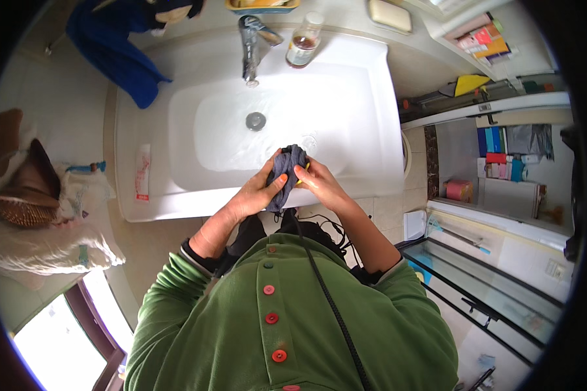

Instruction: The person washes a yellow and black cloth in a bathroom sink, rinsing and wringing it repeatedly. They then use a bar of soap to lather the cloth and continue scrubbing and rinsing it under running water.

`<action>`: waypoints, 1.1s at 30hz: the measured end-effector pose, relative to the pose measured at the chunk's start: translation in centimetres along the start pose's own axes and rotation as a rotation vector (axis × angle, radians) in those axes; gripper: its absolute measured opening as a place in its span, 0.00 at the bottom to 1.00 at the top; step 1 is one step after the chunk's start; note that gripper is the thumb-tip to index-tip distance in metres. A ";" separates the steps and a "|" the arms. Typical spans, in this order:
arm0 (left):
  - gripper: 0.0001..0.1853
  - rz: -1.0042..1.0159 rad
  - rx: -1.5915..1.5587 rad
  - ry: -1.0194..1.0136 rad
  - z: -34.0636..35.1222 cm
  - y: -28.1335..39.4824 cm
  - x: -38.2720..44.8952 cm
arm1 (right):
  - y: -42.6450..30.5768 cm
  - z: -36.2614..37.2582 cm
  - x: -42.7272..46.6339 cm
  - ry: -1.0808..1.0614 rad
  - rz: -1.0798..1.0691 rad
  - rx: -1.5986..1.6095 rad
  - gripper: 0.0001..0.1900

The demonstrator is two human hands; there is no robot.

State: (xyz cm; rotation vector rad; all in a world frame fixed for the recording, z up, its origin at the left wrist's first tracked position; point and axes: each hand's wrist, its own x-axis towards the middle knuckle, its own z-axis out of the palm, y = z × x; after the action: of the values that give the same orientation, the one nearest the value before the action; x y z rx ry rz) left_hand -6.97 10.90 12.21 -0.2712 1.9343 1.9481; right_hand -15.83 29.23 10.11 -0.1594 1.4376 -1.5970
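Note:
Over the front rim of a white washbasin (323,151), my left hand (259,190) grips a bunched dark grey-blue cloth (284,168), its thumb lying across the front. My right hand (322,183) holds the same cloth from the other side. A bit of something yellow (303,174) shows beneath the right thumb; what it is cannot be told. Shallow water lies in the bowl, rippled near the cloth. Behind the hands are the round metal drain (256,121) and the chrome faucet (250,54). Most of the fingers are hidden behind the cloth.
A bottle with brown contents (302,46) stands right of the faucet. A white-and-red tube (143,173) lies on the left rim, where a blue cloth (137,73) hangs over the corner. A soap bar (390,15) is on the back ledge. A hairbrush (27,210) is at far left.

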 end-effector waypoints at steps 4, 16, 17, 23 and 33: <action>0.32 0.021 -0.134 -0.061 1.4 1.9 -0.3 | 0.1 -1.8 -3.3 -0.059 -0.052 0.274 0.25; 0.28 0.183 -0.529 0.049 2.9 7.9 0.2 | -5.5 -12.7 -13.8 0.325 -0.269 -0.323 0.10; 0.28 0.241 -0.622 0.035 3.3 9.1 -0.1 | -6.1 -13.4 -14.7 0.399 -0.345 -0.251 0.10; 0.26 0.617 -0.709 0.113 1.2 12.1 -0.5 | -11.0 -20.0 -20.0 0.717 -0.830 0.075 0.12; 0.23 0.713 -0.505 0.303 1.7 14.1 0.0 | -19.4 -20.1 -20.0 0.898 -0.650 -0.181 0.15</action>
State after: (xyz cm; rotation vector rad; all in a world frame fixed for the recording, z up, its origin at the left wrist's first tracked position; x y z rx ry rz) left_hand -12.33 12.91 25.23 0.0101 1.8280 3.0186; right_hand -28.44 54.61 29.56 0.0029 2.3945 -2.2027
